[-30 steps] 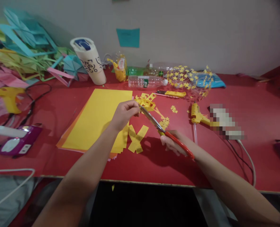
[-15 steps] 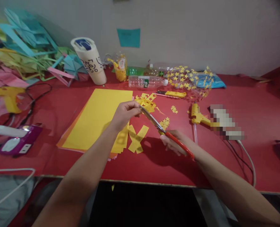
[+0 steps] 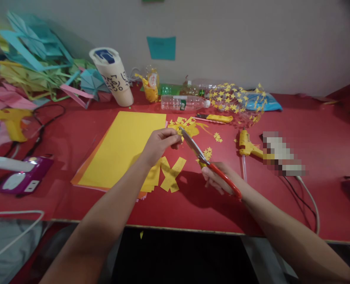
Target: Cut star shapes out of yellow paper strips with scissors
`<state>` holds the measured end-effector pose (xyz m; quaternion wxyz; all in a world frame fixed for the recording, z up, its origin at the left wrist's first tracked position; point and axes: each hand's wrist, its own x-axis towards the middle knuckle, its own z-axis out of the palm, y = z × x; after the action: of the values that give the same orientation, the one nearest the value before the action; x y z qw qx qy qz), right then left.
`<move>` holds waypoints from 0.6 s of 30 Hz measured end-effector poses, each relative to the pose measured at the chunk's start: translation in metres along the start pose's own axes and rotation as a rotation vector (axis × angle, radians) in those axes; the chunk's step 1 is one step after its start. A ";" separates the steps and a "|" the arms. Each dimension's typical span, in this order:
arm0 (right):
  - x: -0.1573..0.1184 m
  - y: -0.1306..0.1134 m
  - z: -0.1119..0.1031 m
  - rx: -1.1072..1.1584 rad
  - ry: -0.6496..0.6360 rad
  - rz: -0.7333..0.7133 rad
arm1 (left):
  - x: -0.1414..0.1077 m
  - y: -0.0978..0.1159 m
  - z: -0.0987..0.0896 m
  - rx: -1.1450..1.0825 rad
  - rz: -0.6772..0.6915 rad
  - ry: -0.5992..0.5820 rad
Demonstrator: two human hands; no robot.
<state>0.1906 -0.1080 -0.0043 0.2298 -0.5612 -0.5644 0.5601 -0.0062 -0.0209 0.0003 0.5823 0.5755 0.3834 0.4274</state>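
Note:
Red-handled scissors [image 3: 197, 150] are in my right hand [image 3: 218, 177], their blades pointing up and left. My left hand [image 3: 163, 144] is pinched near the scissor tips, above the right edge of a stack of yellow paper [image 3: 118, 150]; what its fingertips hold is too small to make out. Just beyond it lie yellow scraps with star-shaped holes [image 3: 188, 128]. Small cut yellow stars [image 3: 207, 154] lie beneath the blades, with a few more [image 3: 218, 137] further right. Two crossed yellow strips [image 3: 172, 173] rest beside the stack.
Behind are a white tumbler [image 3: 112, 77], a clear bottle [image 3: 183, 102], a star-covered bottle [image 3: 234, 98] and a yellow cutter [image 3: 219, 118]. A yellow glue gun [image 3: 247, 144] lies right; another [image 3: 12, 120] is left, near a purple power strip [image 3: 27, 175] and folded paper shapes [image 3: 35, 43].
My left hand has shifted slightly right. The scissors have moved a little right, and their tips now stand apart from my left fingertips. The yellow scraps beyond look rearranged.

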 end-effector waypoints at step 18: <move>0.000 0.002 0.000 -0.003 -0.005 -0.002 | -0.001 0.003 0.003 -0.153 0.051 0.108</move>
<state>0.1911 -0.1086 -0.0065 0.2280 -0.5598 -0.5662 0.5604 -0.0036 -0.0230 0.0030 0.5920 0.5151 0.3659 0.5004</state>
